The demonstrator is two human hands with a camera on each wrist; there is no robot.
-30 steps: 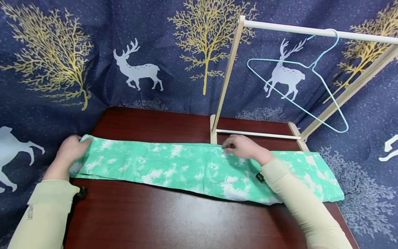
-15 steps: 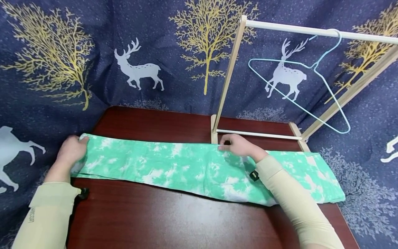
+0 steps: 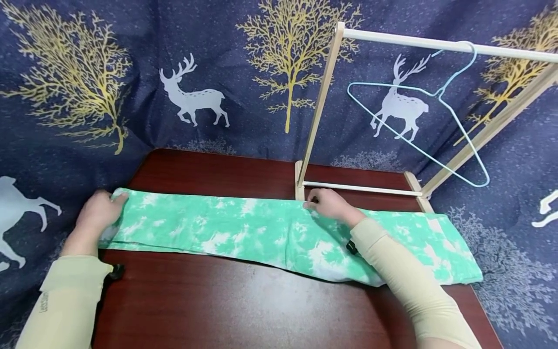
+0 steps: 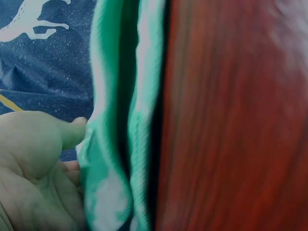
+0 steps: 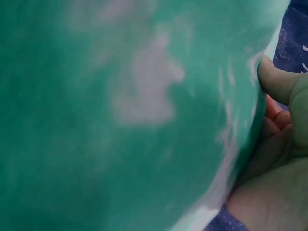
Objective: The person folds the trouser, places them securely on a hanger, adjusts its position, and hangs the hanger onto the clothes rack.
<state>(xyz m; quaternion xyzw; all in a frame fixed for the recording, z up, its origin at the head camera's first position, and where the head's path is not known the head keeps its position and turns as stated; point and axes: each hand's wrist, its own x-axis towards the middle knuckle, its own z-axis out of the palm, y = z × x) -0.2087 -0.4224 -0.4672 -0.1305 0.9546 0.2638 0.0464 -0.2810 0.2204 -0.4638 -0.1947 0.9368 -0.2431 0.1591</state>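
A long folded green-and-white tie-dye cloth (image 3: pixel 244 225) stretches across the table, wider toward its right end. At its left end my left hand (image 3: pixel 99 212) grips the far corner, thumb on top. The left wrist view shows that thumb against the cloth layers (image 4: pixel 103 159), with the fingers partly hidden behind them. My right hand (image 3: pixel 330 203) pinches the far edge a little right of the middle. In the right wrist view the thumb of the right hand (image 5: pixel 284 139) presses the cloth's edge, and its fingers lie curled beneath.
Behind the cloth, a wooden rack (image 3: pixel 320 104) stands on the dark red table (image 3: pixel 261 310). From its top bar hangs a light blue hanger (image 3: pixel 418 88). A navy curtain (image 3: pixel 144 82) printed with deer and trees surrounds the table.
My right hand has shifted slightly left along the far edge of the cloth. The left hand keeps its hold at the left end, nearly still.
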